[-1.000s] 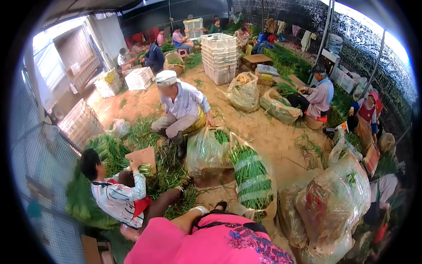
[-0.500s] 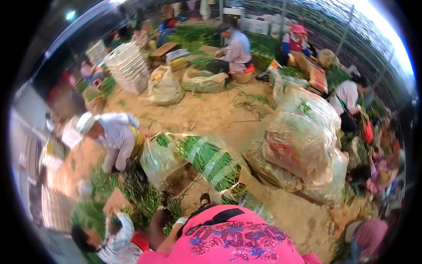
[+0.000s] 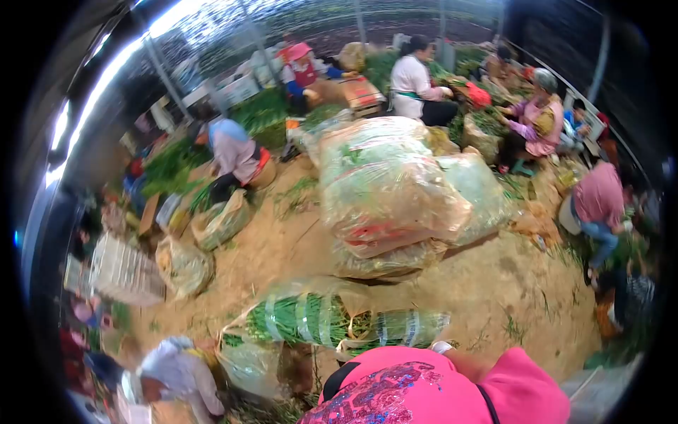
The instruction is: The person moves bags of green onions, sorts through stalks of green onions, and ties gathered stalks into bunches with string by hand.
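Directly in front of my pink shirt (image 3: 395,385) lies a long bundle of green stalks (image 3: 300,318), wrapped in clear plastic with bands of tape. A second wrapped green bundle (image 3: 409,326) lies to its right, partly behind the shirt. My right hand (image 3: 442,347), pale as if gloved, shows only in part at the shirt's upper edge, near that second bundle. Its fingers cannot be made out. My left hand is out of view. A clear plastic bag (image 3: 254,362) stands below the first bundle's left end.
Large stuffed plastic bags (image 3: 395,191) are piled ahead. Stacked white crates (image 3: 127,272) and an open sack (image 3: 185,268) stand at left. A bent-over person (image 3: 176,367) is at lower left. Several seated people, including one in pink (image 3: 599,201), work around the dirt floor (image 3: 282,240).
The view has swung to the right, so the bag pile now sits near the middle and the bundles lie more level. My left arm has left view; part of my right has appeared.
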{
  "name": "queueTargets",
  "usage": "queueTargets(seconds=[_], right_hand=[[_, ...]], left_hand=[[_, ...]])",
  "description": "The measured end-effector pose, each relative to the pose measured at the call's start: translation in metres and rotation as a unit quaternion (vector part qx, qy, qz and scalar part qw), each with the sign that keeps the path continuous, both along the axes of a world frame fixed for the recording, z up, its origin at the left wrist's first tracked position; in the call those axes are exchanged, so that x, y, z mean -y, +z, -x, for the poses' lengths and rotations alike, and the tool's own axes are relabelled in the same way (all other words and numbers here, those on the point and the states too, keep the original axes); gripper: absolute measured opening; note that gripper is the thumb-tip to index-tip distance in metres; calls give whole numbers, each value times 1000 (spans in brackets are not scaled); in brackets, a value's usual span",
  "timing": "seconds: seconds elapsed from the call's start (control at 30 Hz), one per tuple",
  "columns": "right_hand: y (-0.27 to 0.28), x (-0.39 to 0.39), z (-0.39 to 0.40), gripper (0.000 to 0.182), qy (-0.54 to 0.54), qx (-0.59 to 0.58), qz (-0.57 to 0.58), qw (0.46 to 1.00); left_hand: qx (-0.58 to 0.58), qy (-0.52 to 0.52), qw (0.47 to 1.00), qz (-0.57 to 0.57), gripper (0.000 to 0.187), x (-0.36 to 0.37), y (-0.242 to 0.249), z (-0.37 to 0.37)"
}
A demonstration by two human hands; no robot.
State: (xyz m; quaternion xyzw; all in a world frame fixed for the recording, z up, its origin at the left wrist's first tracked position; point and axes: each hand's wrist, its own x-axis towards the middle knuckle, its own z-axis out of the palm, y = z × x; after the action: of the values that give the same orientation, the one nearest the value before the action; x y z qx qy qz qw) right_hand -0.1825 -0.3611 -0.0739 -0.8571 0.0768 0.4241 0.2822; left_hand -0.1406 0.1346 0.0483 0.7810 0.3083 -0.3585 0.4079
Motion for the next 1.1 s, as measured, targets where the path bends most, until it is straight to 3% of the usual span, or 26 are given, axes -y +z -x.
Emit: queueTargets(seconds=[0.33,0.43,0.53,0.63,0.83,1.0,1.03,1.1], right_hand=[[33,-6,4,43,-60,-58,0,997],[-18,-4,14,42,-66,-50,-5,997],[7,-2,11,40,-42,-49,-38,997],[5,-4,11,40,-90,-60,12,994],[-34,2,22,39,-49,-23,27,998],[-42,19,38,38,-73,1,3,997],[-43,23,39,37,-76,2,-3,997],[-48,27,35,37,-81,11,-16,997]], left_hand=[[36,-81,995,37,38,56,17,-86],[37,-81,995,44,37,59,19,-84],[33,-69,996,47,36,55,16,-73],[28,-50,997,49,36,48,13,-56],[15,-4,999,53,34,27,7,-2],[25,-76,994,68,32,8,-1,83],[16,-40,996,82,32,7,-2,97],[-55,247,958,133,31,9,-27,121]])
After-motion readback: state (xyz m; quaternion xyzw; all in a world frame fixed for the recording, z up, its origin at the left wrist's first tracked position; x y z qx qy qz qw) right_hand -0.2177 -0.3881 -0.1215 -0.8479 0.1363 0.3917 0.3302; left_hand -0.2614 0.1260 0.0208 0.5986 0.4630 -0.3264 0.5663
